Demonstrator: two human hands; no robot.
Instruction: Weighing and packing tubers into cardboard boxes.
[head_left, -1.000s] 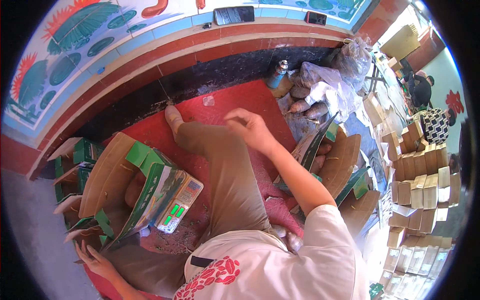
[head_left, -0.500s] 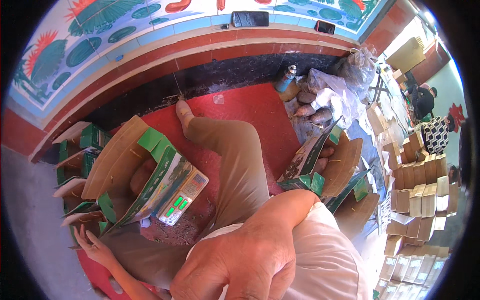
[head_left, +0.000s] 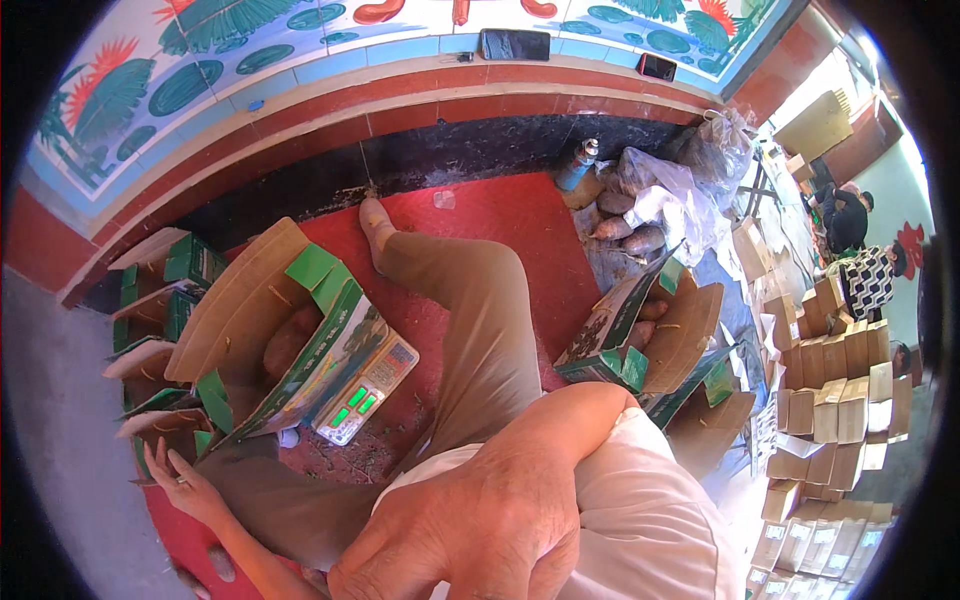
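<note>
My left hand (head_left: pixel 185 487) lies with its fingers stretched out and apart, beside an opened green carton (head_left: pixel 165 422) at the lower left. Very close in the lower middle is my right hand (head_left: pixel 480 525), its back turned up and its fingers bent downward. Its fingertips are hidden, so whatever they may hold does not show. Left of my bent leg, an open green-and-white carton (head_left: pixel 320 350) stands tilted on a digital scale (head_left: pixel 372 392) with lit green displays. Large reddish-brown tubers (head_left: pixel 290 340) sit inside it.
Another open carton (head_left: pixel 675 340) with tubers stands right of my leg. More tubers (head_left: pixel 640 238), plastic bags (head_left: pixel 675 195) and a blue flask (head_left: pixel 577 165) lie by the wall. Stacked brown boxes (head_left: pixel 840 410) fill the right side, with people (head_left: pixel 850 215) beyond. Phones (head_left: pixel 515 44) rest on the ledge.
The view has shifted slightly. My right hand sits a little further left and the left hand has barely moved. The cartons and scale stay as they were.
</note>
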